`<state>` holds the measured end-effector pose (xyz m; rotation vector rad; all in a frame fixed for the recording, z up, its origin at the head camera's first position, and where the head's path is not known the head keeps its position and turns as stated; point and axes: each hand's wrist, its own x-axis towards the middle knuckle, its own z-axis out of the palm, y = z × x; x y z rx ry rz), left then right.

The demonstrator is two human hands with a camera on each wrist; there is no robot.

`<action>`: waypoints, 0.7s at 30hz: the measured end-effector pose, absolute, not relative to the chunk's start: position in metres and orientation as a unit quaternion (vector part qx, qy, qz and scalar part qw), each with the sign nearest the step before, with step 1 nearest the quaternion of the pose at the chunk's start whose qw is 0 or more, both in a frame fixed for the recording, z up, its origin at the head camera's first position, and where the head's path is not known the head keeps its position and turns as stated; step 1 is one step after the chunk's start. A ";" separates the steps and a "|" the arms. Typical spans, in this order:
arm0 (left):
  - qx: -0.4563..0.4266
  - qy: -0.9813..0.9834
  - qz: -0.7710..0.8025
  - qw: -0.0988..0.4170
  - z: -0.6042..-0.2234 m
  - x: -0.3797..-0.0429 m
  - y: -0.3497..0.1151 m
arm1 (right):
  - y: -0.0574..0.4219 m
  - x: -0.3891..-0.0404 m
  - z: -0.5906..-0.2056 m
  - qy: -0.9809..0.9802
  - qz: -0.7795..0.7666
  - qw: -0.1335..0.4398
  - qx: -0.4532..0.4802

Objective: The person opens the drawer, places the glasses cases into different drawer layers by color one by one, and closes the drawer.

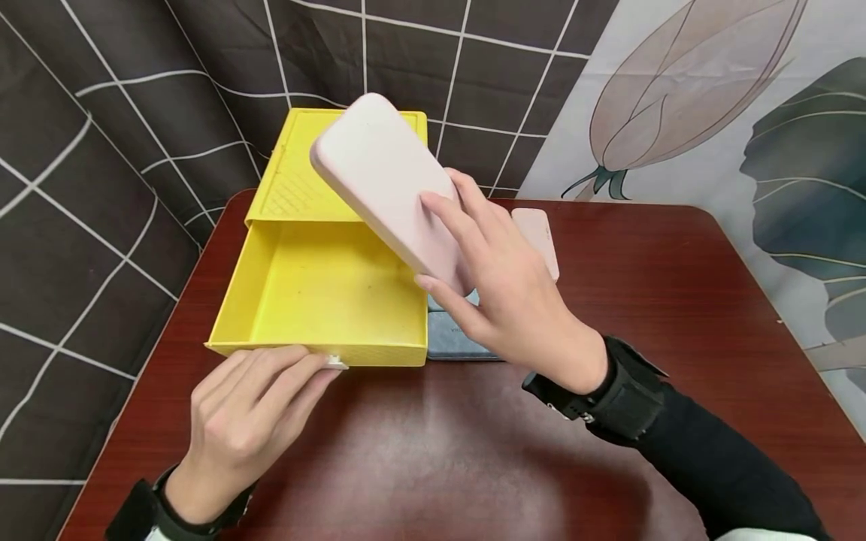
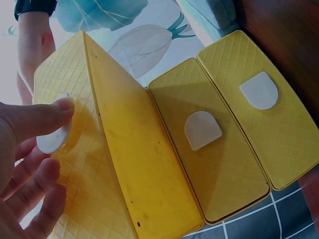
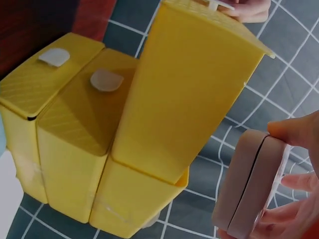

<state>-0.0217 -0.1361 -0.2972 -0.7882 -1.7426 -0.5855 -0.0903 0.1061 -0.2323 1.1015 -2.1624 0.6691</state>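
A yellow drawer [image 1: 325, 293] stands pulled out from the top of a yellow drawer unit [image 1: 304, 165]. At its front my left hand [image 1: 250, 421] pinches the white pull tab [image 2: 52, 140] between thumb and fingers. Above the drawer's right side, my right hand [image 1: 510, 297] grips a pale pink rounded case [image 1: 389, 180], tilted in the air. The right wrist view shows a dark seam running along the side of this case [image 3: 249, 184], with the thumb on one edge and the fingers around the far side. Part of the case is hidden by the hand.
Two more yellow drawers, pushed in, have white tabs [image 2: 203, 130] in the left wrist view. A grey-blue case [image 1: 455, 338] and a small pale pink item [image 1: 539, 239] are right of the unit on the brown table [image 1: 676, 300]. Dark checked fabric [image 1: 419, 68] hangs behind.
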 end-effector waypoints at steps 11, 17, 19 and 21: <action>-0.332 -0.737 -0.245 0.536 -0.298 -0.022 -0.138 | 0.097 -0.090 -0.233 -0.797 0.285 0.294 0.444; -0.332 -0.731 -0.243 0.545 -0.297 -0.022 -0.138 | 0.088 -0.093 -0.234 -0.804 0.276 0.268 0.453; -0.332 -0.729 -0.243 0.547 -0.297 -0.023 -0.137 | 0.084 -0.094 -0.235 -0.807 0.271 0.259 0.456; -0.332 -0.730 -0.242 0.546 -0.297 -0.023 -0.137 | 0.080 -0.095 -0.236 -0.809 0.263 0.254 0.461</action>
